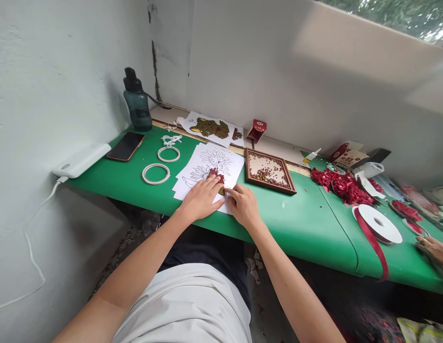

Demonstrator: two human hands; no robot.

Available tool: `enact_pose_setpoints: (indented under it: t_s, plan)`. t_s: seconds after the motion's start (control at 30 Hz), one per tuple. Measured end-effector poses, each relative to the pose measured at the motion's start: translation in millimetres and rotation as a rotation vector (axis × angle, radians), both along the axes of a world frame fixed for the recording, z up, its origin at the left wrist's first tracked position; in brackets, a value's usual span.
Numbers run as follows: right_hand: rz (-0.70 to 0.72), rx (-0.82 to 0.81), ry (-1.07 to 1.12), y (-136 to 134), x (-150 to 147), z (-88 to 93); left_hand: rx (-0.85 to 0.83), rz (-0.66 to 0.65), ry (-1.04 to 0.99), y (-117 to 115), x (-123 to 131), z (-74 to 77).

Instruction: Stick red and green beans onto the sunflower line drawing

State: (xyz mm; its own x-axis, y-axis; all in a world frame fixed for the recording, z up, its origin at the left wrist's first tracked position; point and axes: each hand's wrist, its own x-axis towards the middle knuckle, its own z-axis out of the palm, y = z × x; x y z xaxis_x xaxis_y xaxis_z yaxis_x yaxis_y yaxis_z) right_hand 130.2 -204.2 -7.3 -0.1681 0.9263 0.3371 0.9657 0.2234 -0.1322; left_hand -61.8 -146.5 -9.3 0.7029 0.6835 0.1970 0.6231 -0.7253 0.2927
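White sheets with a line drawing of flowers (198,158) lie on the green table. Red beans (215,172) and green beans (222,191) cover part of the drawing. My left hand (203,196) lies flat over the sheet, its fingertips on the red beans and nothing gripped in it. My right hand (243,202) rests at the sheet's right edge, its index finger pointed at the green beans and its other fingers curled; whether it holds anything is hidden. Behind my right hand is a brown framed tray (264,164) with scattered red and green beans.
On the left are two white tape rolls (156,180), a phone (125,146), a power bank (82,161) and a dark bottle (138,107). A bean picture (207,128) lies behind. Rightwards are red ribbon flowers (350,189), a white spool (382,224) and another person's hand (434,250).
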Motion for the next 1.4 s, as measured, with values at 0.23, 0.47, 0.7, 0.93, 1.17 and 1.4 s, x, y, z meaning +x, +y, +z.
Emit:
enact_pose_setpoints:
  t_s: [0.23, 0.47, 0.7, 0.93, 1.17, 1.4]
  plan:
    - [-0.003, 0.03, 0.015, 0.3, 1.0, -1.3, 0.02, 0.004, 0.005, -1.5, 0.6, 0.9]
    - [-0.1, 0.105, 0.115, 0.4, 6.3, -4.2, 0.021, 0.002, 0.033, -0.1, 0.4, 1.3]
    - [-0.114, 0.056, 0.192, 1.1, 4.9, -2.2, 0.009, -0.003, 0.04, -2.6, 0.6, 2.1]
    - [-0.056, -0.041, 0.401, 15.5, 20.6, 14.7, -0.096, -0.023, -0.063, 3.9, -1.0, 5.0]
    - [0.1, -0.158, 0.261, 52.4, 41.0, 28.5, -0.149, -0.132, -0.224, 20.3, -10.8, 28.9]
    - [0.271, -0.133, 0.186, 78.3, 52.1, 17.6, -0.016, -0.311, -0.258, 95.5, 21.1, 50.3]
